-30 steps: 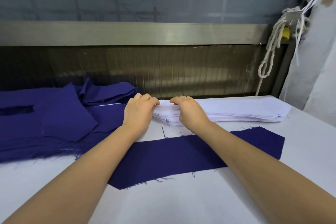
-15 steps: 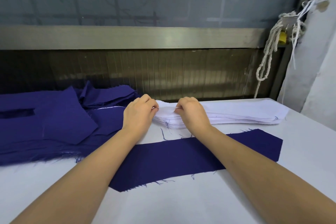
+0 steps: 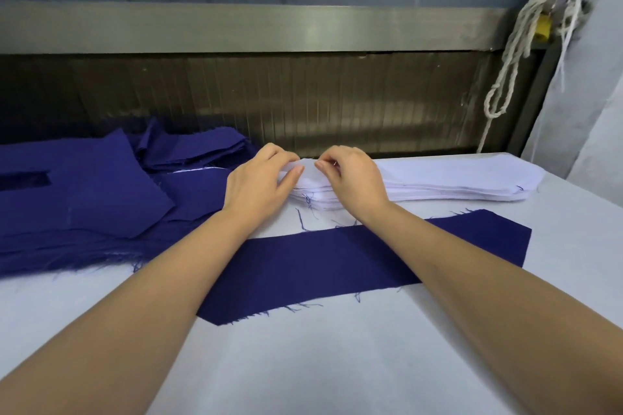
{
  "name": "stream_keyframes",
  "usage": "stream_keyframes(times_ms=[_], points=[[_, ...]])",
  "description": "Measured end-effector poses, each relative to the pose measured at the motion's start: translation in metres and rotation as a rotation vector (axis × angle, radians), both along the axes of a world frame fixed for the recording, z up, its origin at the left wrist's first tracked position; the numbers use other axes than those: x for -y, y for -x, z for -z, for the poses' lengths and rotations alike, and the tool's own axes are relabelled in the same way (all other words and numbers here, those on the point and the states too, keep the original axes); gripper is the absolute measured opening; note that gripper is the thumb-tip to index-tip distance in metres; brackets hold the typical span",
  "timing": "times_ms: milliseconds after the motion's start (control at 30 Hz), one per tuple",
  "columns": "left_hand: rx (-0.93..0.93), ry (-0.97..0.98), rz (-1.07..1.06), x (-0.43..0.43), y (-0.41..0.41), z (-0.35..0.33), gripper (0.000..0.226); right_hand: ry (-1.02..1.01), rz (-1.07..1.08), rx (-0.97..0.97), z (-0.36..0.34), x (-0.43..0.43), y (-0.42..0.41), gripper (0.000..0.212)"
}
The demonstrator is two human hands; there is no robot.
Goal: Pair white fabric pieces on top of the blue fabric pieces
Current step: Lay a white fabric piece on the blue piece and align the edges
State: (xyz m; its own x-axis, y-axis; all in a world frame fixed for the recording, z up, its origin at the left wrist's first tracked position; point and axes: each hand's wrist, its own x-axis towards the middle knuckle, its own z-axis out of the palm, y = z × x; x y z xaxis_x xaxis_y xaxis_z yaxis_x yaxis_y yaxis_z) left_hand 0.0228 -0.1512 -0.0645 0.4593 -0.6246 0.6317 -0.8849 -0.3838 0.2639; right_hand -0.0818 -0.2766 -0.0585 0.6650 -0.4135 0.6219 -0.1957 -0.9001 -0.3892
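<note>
A long blue fabric piece (image 3: 354,263) lies flat across the middle of the white table, under both my forearms. Behind it sits a stack of white fabric pieces (image 3: 455,182), stretching to the right. My left hand (image 3: 259,185) and my right hand (image 3: 350,178) are at the stack's left end, fingers curled and pinching the top white layer there. The stack's left end is partly hidden by my hands.
A heap of blue fabric pieces (image 3: 101,199) covers the left of the table (image 3: 337,364). A ribbed dark panel and a metal rail (image 3: 269,27) run along the back. White ropes (image 3: 512,67) hang at the right beside a grey wall.
My hands stayed at the left end of the white stack. Their fingers shifted slightly, working at the top white layer.
</note>
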Motion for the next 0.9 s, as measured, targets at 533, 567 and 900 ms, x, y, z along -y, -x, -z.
stream_keyframes(times_ms=[533,567,900], points=[[-0.136,0.229,0.086,-0.005,0.0,-0.01,0.015,0.272,0.261,-0.147,-0.009,0.026,0.013,0.041],[-0.149,0.227,0.088,-0.005,0.0,-0.01,0.015,0.246,0.294,-0.175,-0.011,0.033,0.017,0.042],[-0.072,0.081,0.135,-0.048,0.001,-0.021,0.012,0.114,0.442,-0.305,-0.009,0.066,0.062,0.035]])
